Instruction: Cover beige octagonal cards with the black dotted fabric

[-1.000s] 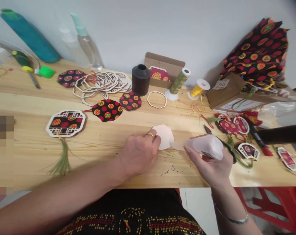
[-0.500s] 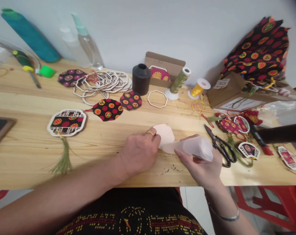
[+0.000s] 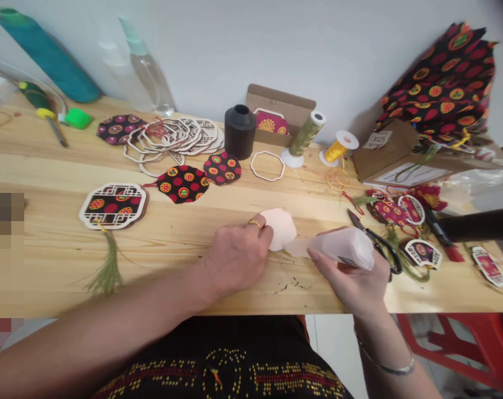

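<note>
A pale, scalloped flat piece [image 3: 280,230] lies low over the wooden table in front of me. My left hand [image 3: 238,257] has its fingers curled, pinching the piece along its left edge; the fingertips are partly hidden. In my right hand [image 3: 355,277] is a translucent squeeze bottle [image 3: 338,245], wrapped by the fingers and tilted so its nozzle points left. The nozzle tip is at the lower right edge of the piece; whether they touch I cannot tell. Black-handled scissors [image 3: 384,249] lie just behind my right hand, partly covered by it.
Patterned fabric pieces [image 3: 183,184], a heap of cut-out frames [image 3: 180,136] and a tasselled ornament [image 3: 113,206] lie to the left. Thread spools [image 3: 338,148] and a black cone [image 3: 239,133] stand at the back. A cardboard box [image 3: 384,152] is at right, a red stool [image 3: 463,343] below.
My right hand has shifted right with the squeeze bottle, drawing its nozzle along the piece's lower right edge and covering more of the scissors. My left hand stays on the piece.
</note>
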{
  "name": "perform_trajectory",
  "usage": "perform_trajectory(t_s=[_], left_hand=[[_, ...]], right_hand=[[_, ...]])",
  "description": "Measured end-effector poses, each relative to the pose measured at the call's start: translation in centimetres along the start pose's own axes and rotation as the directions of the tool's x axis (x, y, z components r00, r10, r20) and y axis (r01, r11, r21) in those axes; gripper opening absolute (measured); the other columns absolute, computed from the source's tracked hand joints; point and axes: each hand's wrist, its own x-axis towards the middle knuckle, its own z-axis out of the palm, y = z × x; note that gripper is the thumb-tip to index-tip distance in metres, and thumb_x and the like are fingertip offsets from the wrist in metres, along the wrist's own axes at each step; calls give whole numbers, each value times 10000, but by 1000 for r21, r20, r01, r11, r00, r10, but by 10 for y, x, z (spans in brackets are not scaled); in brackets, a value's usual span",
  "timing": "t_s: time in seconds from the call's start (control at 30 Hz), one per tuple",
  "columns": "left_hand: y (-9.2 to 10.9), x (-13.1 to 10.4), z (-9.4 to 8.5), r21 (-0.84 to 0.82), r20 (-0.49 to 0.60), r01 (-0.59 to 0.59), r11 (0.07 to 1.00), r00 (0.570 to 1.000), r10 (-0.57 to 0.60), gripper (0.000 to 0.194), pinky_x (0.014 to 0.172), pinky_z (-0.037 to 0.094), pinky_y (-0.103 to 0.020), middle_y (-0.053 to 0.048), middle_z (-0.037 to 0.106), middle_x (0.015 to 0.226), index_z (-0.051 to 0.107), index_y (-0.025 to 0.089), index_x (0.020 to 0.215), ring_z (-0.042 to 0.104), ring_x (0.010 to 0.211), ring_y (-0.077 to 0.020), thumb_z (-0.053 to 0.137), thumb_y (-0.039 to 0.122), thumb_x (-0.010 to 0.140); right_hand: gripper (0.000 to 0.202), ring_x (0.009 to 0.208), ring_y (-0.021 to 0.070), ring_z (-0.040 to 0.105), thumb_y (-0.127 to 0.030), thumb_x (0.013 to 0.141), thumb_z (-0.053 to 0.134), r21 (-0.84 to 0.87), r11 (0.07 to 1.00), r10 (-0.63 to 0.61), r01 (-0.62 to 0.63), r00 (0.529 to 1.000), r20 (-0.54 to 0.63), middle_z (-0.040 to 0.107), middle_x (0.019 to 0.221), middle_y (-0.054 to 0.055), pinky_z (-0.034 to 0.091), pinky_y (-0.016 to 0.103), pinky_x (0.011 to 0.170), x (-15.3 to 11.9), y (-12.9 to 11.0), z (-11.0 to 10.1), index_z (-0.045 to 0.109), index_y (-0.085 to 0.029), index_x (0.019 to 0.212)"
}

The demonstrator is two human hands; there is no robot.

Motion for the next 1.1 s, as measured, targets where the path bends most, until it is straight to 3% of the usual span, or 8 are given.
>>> perform_trajectory(t_s=[0.3, 0.43, 0.57, 0.7, 0.8, 0.93, 1.1], left_hand=[[0, 0, 0, -15, 8, 6, 1000, 1000, -6, 176, 462, 448, -349, -126, 692, 1031, 642, 146, 892, 660, 608, -232, 490, 145, 804], [1, 0, -1, -12, 16, 14, 1000, 1000, -14, 186, 444, 436, -348, -124, 693, 1039, 646, 147, 884, 656, 598, -235, 481, 145, 797], [-3, 2, -3, -111, 11, 49, 993, 999, -48, 220, 496, 462, -345, -120, 699, 1028, 661, 138, 898, 667, 666, -232, 472, 121, 788], [-18, 11, -7, -257, -120, 208, 944, 962, -245, 305, 611, 500, -350, -72, 688, 1078, 653, 171, 1026, 663, 808, -226, 451, 98, 810], [-33, 19, -10, -391, -82, 354, 849, 906, -416, 294, 744, 513, -369, -63, 642, 1156, 644, 189, 1029, 636, 875, -206, 450, 98, 827], [-43, 23, -11, -404, -15, 390, 827, 902, -432, 199, 922, 450, -440, -100, 568, 1200, 615, 175, 950, 500, 1139, -282, 550, 107, 775], [-38, 21, -11, -362, 52, 423, 831, 899, -436, 200, 950, 402, -531, -137, 426, 1377, 559, 179, 948, 359, 1247, -360, 581, 120, 758]], right_hand=[[120, 547, 164, 624, -177, 675, 771, 98, 987, 143, -130, 981, -132, 683, 658, 15, 564, 316, 528, 0, 15, 2, 655, -192, 698], [152, 542, 172, 626, -199, 652, 794, 169, 965, 237, -202, 946, -222, 678, 658, 24, 570, 335, 525, 3, 20, 3, 654, -174, 705], [148, 515, 163, 630, -244, 702, 764, 336, 920, 303, -201, 909, -286, 677, 674, 19, 569, 326, 482, 8, 15, 6, 660, -176, 783], [153, 496, 168, 635, -281, 709, 757, 427, 877, 337, -221, 916, -217, 669, 633, 8, 583, 336, 488, 11, 6, 12, 648, -183, 755], [140, 513, 173, 647, -251, 691, 771, 406, 877, 336, -258, 932, -134, 676, 613, 7, 582, 318, 499, 11, -3, 19, 659, -178, 730], [129, 556, 165, 654, -233, 679, 771, 341, 902, 300, -266, 953, -49, 714, 698, 23, 582, 313, 545, 16, -14, 29, 681, -173, 750], [140, 559, 159, 642, -249, 683, 764, 290, 932, 234, -216, 972, -27, 697, 671, 16, 571, 314, 556, 26, -19, 39, 661, -172, 736]])
